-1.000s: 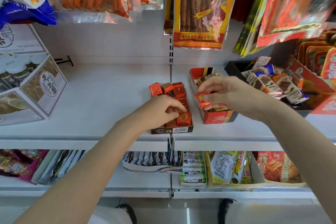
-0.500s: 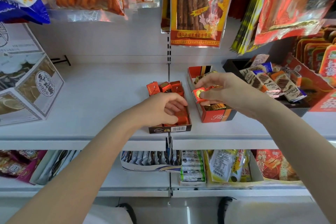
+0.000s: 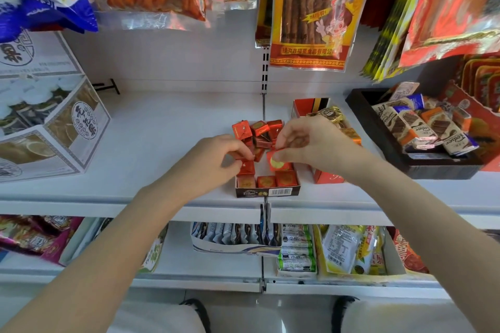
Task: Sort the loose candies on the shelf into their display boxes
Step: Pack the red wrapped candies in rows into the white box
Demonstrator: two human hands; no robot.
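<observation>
The left hand (image 3: pixel 216 159) is curling its fingers (image 3: pixel 238 153) round a glossy red foil-wrapped square candy (image 3: pixel 246 167) over the low dark cardboard display box (image 3: pixel 267 192) sitting at the front lip of the smooth white metal shelf (image 3: pixel 162 138). The right hand (image 3: pixel 305 143) is pinching another crinkly red foil square with a gold round mark (image 3: pixel 277 163) just above the same box, at 3 o'clock from the left hand's candy. More red squares are lying loosely heaped at the box's 12 o'clock end (image 3: pixel 257 130). A taller red carton holding gold-wrapped sweets (image 3: pixel 324 176) is standing just beside it at 3 o'clock. Bare shelf is stretching toward 9 o'clock, up to a large white printed carton (image 3: pixel 54 130)
</observation>
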